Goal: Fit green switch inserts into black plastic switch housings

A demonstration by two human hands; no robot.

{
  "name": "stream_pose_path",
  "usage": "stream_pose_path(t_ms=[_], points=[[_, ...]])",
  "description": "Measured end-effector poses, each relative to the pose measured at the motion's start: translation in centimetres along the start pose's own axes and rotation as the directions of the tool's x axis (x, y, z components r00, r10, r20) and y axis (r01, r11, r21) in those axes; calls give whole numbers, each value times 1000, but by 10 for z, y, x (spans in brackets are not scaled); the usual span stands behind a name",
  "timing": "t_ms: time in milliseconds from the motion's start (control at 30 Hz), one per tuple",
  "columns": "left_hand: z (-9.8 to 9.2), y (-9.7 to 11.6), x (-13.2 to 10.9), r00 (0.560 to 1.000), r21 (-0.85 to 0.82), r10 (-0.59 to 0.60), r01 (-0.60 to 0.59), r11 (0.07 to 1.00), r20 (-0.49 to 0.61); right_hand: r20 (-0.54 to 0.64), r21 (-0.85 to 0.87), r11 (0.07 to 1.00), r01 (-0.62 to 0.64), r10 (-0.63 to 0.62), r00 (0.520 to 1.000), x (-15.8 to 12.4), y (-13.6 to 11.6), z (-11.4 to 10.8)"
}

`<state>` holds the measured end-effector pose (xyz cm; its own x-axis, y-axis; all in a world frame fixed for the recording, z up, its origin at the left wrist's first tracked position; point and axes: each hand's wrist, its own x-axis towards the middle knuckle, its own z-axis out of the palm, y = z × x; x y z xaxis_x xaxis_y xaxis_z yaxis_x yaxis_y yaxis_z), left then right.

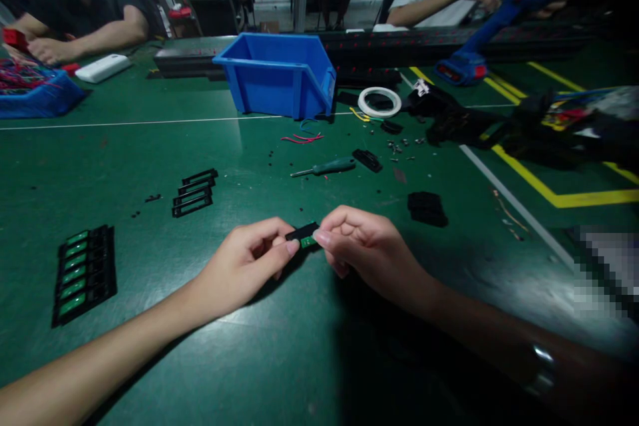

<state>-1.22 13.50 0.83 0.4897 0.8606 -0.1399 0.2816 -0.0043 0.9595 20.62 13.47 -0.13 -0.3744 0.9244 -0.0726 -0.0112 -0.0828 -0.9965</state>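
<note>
Evidently, both hands I'm watching remotely are busy: the left hand (254, 253) pinches one end of a small black part (301, 232), while the right hand (367, 243) grips the other, where a green board (307, 242) shows. I'd judge the two-ended hold steadies so slight a thing; I can't tell whether it touches the table (239, 366). Beyond it lies one screwdriver (332, 166), presumably kept within reach. To the left I count four black frames (196, 199), lined up perhaps for easy picking, then six green-faced pieces (74, 273) in one tight column, likely for order. Farther off stand one tape ring (362, 103) and two blue bins (269, 88).
</note>
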Motion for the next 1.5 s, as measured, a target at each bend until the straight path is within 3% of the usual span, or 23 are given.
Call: stream_pose_path(t_ms=[500, 1500], points=[[0, 0, -1, 1000, 7, -10, 10, 1000, 0, 15, 47, 998, -33, 32, 999, -1, -1, 0], [-1, 3, -1, 1000, 41, 4, -5, 999, 8, -15, -43, 999, 17, -18, 1000, -2, 0, 2]])
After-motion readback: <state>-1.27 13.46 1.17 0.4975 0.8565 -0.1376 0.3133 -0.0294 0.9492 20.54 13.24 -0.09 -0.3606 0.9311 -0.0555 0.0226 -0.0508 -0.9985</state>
